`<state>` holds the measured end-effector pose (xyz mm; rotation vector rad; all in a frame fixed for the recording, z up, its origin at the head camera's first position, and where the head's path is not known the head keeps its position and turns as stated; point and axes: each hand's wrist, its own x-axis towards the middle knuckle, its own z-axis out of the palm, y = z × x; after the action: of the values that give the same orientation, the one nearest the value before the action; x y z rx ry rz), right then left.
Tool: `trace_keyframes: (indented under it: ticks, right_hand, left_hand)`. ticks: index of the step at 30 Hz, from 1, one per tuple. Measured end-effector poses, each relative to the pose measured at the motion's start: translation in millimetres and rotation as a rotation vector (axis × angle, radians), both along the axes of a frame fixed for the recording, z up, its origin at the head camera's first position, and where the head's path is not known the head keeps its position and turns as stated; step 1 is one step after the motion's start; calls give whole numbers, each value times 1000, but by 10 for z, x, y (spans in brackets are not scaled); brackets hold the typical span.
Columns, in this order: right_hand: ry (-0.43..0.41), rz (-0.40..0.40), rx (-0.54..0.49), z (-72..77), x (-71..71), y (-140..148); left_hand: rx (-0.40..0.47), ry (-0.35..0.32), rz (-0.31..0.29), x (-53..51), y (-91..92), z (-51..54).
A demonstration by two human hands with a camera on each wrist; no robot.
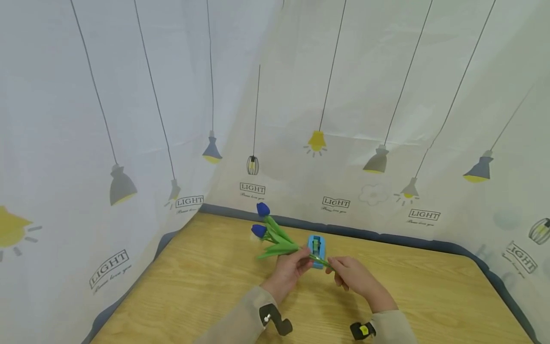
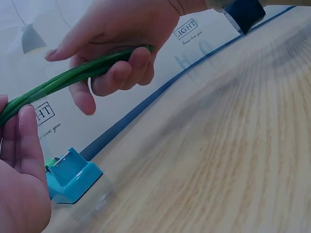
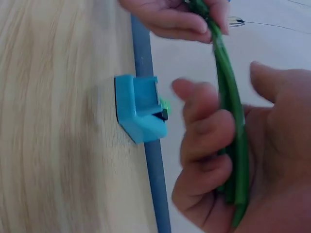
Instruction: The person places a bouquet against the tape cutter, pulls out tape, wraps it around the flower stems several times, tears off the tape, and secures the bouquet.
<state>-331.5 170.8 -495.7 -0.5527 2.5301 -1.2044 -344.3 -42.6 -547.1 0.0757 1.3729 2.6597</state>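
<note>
Blue artificial tulips (image 1: pixel 275 234) with green leaves and a bundle of green stems (image 2: pixel 73 76) are held up between both hands. My left hand (image 1: pixel 287 273) pinches the stems just below the leaves, thumb on top. Lower down, my right hand (image 1: pixel 354 277) has its fingers curled round the stem ends; in the right wrist view its thumb stands off the stems (image 3: pixel 232 121). Just behind the hands, a light-blue tape dispenser (image 1: pixel 316 239) stands on the table, partly hidden by the stems in the head view. Its side shows in the right wrist view.
The wooden table (image 1: pixel 206 286) spreads out around the hands. A pale curtain (image 1: pixel 283 105) printed with hanging lamps rises along its back and left edges, with a dark blue band (image 1: pixel 361 232) at the bottom. Black wrist cameras sit on both sleeves.
</note>
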Motion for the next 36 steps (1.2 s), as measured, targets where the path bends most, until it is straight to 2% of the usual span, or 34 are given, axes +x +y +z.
trace_keyframes:
  ticks: [3, 7, 11, 16, 26, 30, 36]
  right_hand:
    - [-182, 10, -98, -10, 7, 30]
    - [-341, 14, -137, -10, 8, 55]
    - [-401, 1, -147, -14, 9, 71]
    - [-430, -4, -161, -18, 6, 85]
    - [-397, 58, -170, -19, -23, 68]
    - [-288, 41, -143, -9, -28, 35]
    - [-54, -22, -29, -6, -25, -27]
  left_hand:
    - [-23, 15, -15, 11, 3, -6]
    - [-38, 10, -12, 10, 14, -16]
    - [-47, 2, -9, 4, 21, -25]
    - [-50, -3, -5, 11, 23, -33]
    - [-43, 4, -10, 18, 8, -34]
    - [-21, 5, -2, 17, 7, 0]
    - [43, -38, 14, 18, 17, 30]
